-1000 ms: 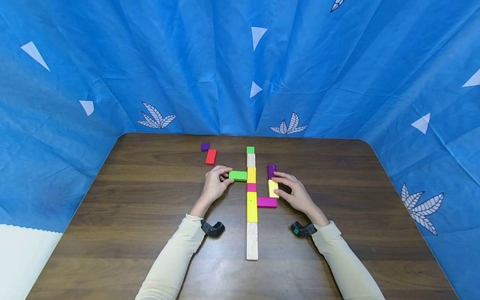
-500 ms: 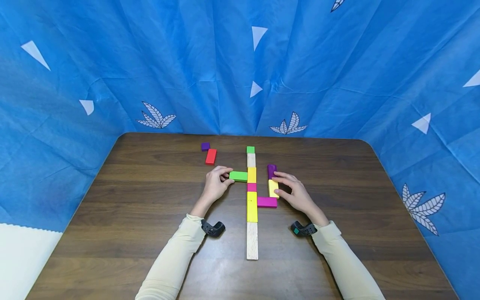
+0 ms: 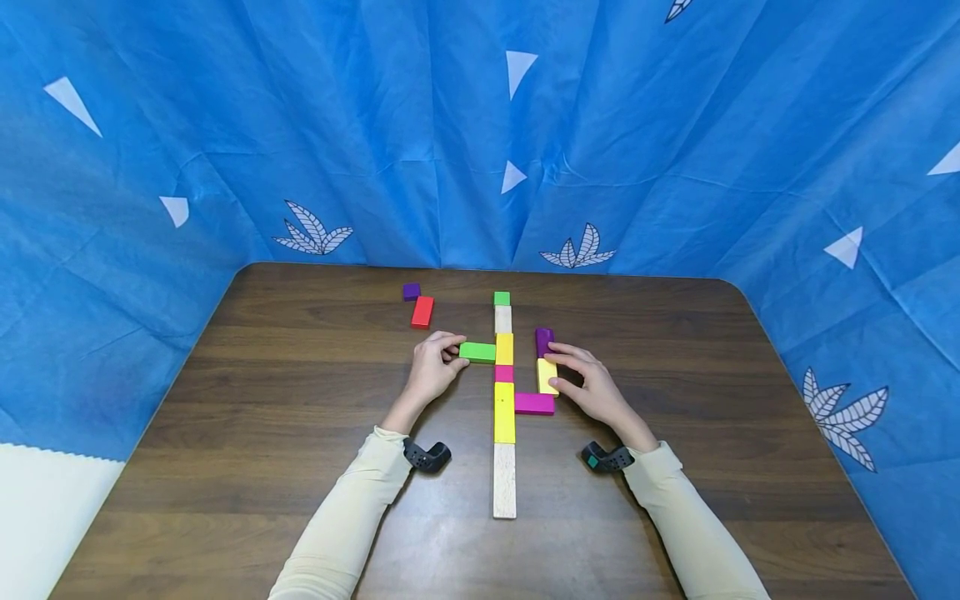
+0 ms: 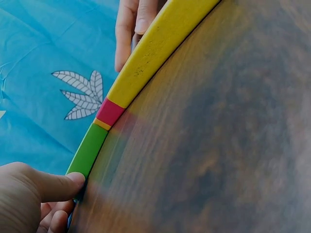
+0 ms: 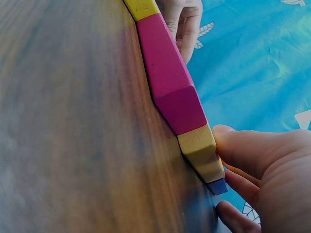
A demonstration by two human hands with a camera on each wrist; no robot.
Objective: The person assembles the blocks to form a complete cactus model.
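My left hand (image 3: pixel 431 367) pinches the left end of a green block (image 3: pixel 477 353), thumb on its near side and fingers behind it. The block's other end meets a yellow block (image 3: pixel 504 348) in the central row. My right hand (image 3: pixel 595 387) rests its thumb and fingers along the right side of a pale yellow block (image 3: pixel 547 377) and a purple block (image 3: pixel 543 342), fingers fairly straight. A magenta block (image 3: pixel 534 405) joins that column to the longer yellow block (image 3: pixel 504 414). In the right wrist view, the thumb touches the pale yellow block (image 5: pixel 200 148).
The central row continues with a pink block (image 3: pixel 503 373), a long whitish block (image 3: pixel 505 482), a short whitish one (image 3: pixel 502 319) and a small green one (image 3: pixel 502 298). A red block (image 3: pixel 422 312) and a violet block (image 3: pixel 412 292) lie at the back left. Blue curtains (image 3: pixel 420 167) surround the table (image 3: pixel 285 358).
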